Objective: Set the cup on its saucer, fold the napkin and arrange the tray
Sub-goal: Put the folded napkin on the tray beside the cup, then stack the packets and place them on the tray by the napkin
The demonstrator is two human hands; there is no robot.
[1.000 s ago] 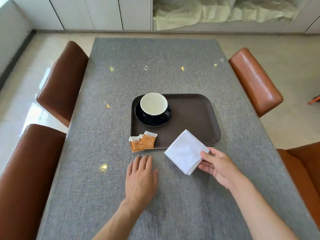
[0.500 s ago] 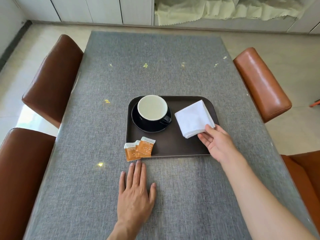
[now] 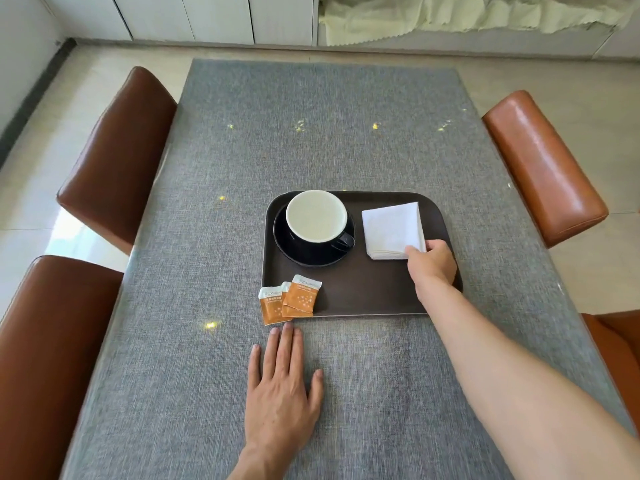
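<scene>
A dark brown tray lies on the grey table. On its left part a black cup with a pale inside stands on a black saucer, handle to the right. A folded white napkin lies flat on the tray's right part. My right hand pinches the napkin's near right corner. Two orange sachets overlap the tray's near left edge. My left hand rests flat on the table, fingers apart, just in front of the sachets.
Brown leather chairs stand at the left, near left, right and near right. The grey table stretches bare beyond the tray. White cabinets and a pale cloth are at the back.
My right hand carried the folded napkin from the table's near side onto the tray's right part and laid it flat. The left hand stayed flat on the table.
</scene>
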